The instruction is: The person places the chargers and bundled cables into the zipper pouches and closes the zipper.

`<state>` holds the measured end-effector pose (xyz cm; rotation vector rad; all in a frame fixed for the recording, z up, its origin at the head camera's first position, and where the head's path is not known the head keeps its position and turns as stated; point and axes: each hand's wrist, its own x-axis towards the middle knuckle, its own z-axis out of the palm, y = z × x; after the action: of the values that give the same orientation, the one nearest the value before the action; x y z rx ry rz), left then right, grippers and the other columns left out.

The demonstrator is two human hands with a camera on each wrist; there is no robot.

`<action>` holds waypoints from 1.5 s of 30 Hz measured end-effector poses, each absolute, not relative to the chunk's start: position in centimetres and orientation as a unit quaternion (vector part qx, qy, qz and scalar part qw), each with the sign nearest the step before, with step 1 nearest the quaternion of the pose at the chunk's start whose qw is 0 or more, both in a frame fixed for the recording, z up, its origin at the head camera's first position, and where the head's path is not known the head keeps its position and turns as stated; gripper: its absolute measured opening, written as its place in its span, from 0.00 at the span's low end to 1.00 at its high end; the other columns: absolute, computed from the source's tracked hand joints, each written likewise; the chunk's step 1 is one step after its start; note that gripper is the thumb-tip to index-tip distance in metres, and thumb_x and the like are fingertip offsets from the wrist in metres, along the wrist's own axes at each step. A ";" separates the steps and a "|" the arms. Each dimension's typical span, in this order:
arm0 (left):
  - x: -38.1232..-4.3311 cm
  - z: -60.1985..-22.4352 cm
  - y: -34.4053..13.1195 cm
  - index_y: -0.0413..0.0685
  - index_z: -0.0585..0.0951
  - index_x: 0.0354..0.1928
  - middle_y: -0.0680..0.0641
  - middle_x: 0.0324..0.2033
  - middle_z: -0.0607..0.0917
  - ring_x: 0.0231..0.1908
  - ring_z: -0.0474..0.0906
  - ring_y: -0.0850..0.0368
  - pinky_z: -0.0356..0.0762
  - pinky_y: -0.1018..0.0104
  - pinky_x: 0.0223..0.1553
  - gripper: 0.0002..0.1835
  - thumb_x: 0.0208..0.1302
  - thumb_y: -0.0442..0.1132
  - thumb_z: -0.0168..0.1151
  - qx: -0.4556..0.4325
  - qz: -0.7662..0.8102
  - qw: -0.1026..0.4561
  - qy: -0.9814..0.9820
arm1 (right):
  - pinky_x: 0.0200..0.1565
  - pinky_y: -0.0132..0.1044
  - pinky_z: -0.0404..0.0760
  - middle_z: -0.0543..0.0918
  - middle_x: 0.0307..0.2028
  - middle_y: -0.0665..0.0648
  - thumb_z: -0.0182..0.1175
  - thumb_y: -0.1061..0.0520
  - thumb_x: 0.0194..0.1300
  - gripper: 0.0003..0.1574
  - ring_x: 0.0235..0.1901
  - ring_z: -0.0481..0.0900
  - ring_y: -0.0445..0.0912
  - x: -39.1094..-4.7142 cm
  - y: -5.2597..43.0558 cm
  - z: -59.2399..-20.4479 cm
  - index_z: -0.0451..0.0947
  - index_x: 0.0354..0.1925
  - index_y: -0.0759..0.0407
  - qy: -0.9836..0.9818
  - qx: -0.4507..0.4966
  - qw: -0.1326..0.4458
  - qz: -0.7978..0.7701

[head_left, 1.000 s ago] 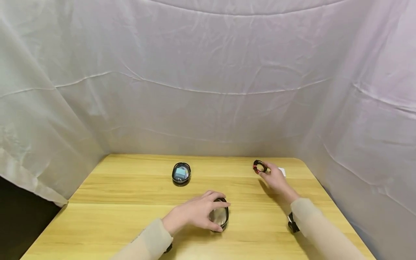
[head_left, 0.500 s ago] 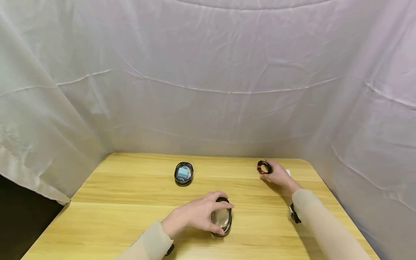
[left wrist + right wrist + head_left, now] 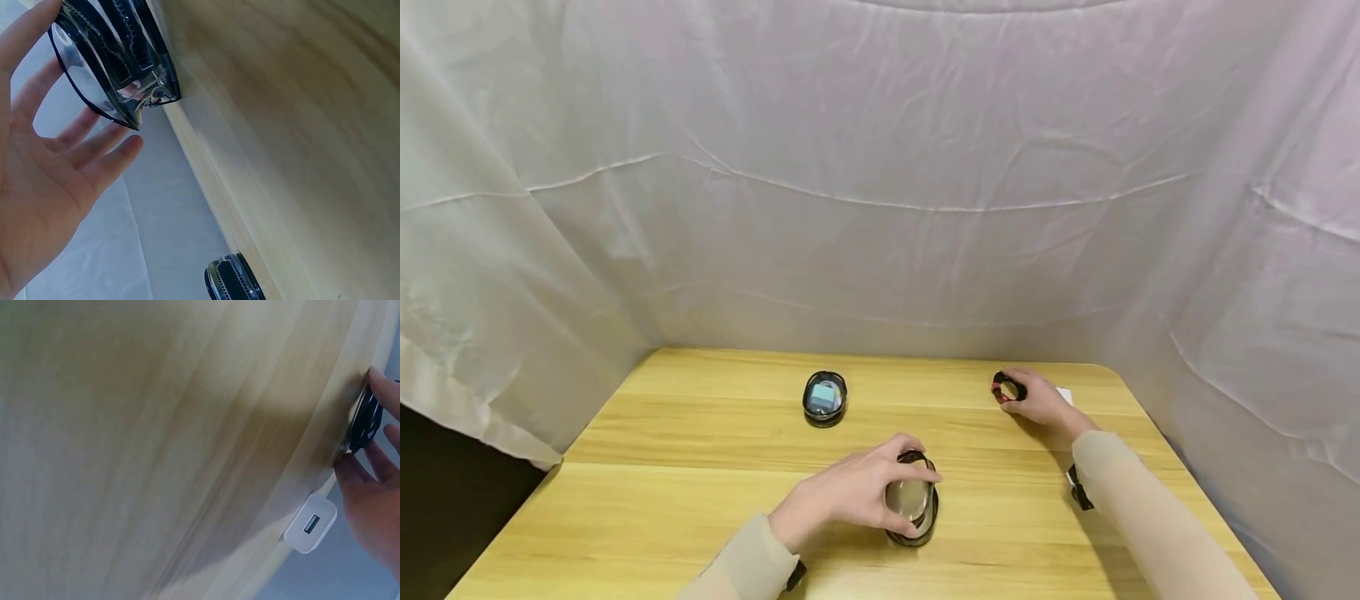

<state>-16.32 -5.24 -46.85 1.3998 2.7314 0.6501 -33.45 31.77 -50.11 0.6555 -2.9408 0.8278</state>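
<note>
1. Head view: the left hand (image 3: 868, 487) is gripping a clear oval plastic case with black edging (image 3: 910, 500) on the near part of the yellow wood-grain desk (image 3: 700, 425); its fingers are spanning the case widely, thumb at the near end and forefinger across the far end
2. The right hand (image 3: 1037, 400) is holding a coiled black cable with red parts (image 3: 997, 390) by its ring near the far right, fingers fairly close together
3. Good handling is probably calling for light pressure on the case, so its clear walls are not buckling, and a steady pinch that is keeping the loops bundled
4. Right wrist view: a small white plug with a USB slot (image 3: 310, 523) is standing near that hand, so careful fingers should be avoiding it
5. Whether the coil is touching the desk, I cannot tell
</note>
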 end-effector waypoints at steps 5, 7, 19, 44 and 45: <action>-16.1 -46.9 -5.2 0.68 0.79 0.69 0.46 0.70 0.69 0.58 0.77 0.58 0.78 0.72 0.52 0.36 0.57 0.56 0.79 0.440 0.223 0.012 0.870 | 0.65 0.70 0.70 0.68 0.68 0.78 0.74 0.55 0.62 0.49 0.65 0.69 0.75 -32.7 31.4 -50.0 0.65 0.74 0.71 -0.946 0.191 0.006 0.262; -16.1 -46.9 -5.1 0.67 0.79 0.69 0.45 0.71 0.69 0.58 0.77 0.57 0.78 0.71 0.53 0.36 0.57 0.56 0.79 0.438 0.230 0.016 0.869 | 0.63 0.69 0.73 0.69 0.65 0.78 0.75 0.55 0.59 0.50 0.62 0.71 0.74 -32.3 31.3 -49.8 0.66 0.73 0.73 -0.946 0.194 0.005 0.259; -16.7 -46.9 -5.2 0.63 0.80 0.68 0.46 0.74 0.68 0.69 0.71 0.48 0.73 0.57 0.69 0.38 0.54 0.53 0.82 0.417 0.268 0.036 0.868 | 0.55 0.53 0.83 0.71 0.56 0.71 0.79 0.57 0.50 0.49 0.53 0.75 0.62 -30.0 30.9 -49.4 0.72 0.66 0.72 -0.927 0.175 -0.046 0.329; -17.6 -47.0 -5.8 0.65 0.79 0.69 0.51 0.77 0.67 0.74 0.65 0.47 0.65 0.49 0.74 0.40 0.52 0.55 0.83 0.384 0.315 0.055 0.866 | 0.63 0.56 0.79 0.74 0.56 0.68 0.82 0.59 0.51 0.46 0.55 0.79 0.61 -23.4 27.2 -47.3 0.74 0.63 0.71 -0.872 0.230 0.027 0.431; -17.6 -47.0 -5.9 0.65 0.79 0.69 0.51 0.77 0.67 0.74 0.65 0.47 0.65 0.48 0.74 0.40 0.52 0.55 0.83 0.383 0.316 0.055 0.866 | 0.63 0.55 0.80 0.75 0.56 0.67 0.83 0.59 0.50 0.46 0.55 0.79 0.61 -23.1 27.0 -47.2 0.74 0.63 0.71 -0.871 0.232 0.026 0.431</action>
<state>-17.57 -5.90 -47.03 1.1619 2.6310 0.9609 -23.14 26.97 -47.21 0.7177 -2.6932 1.3324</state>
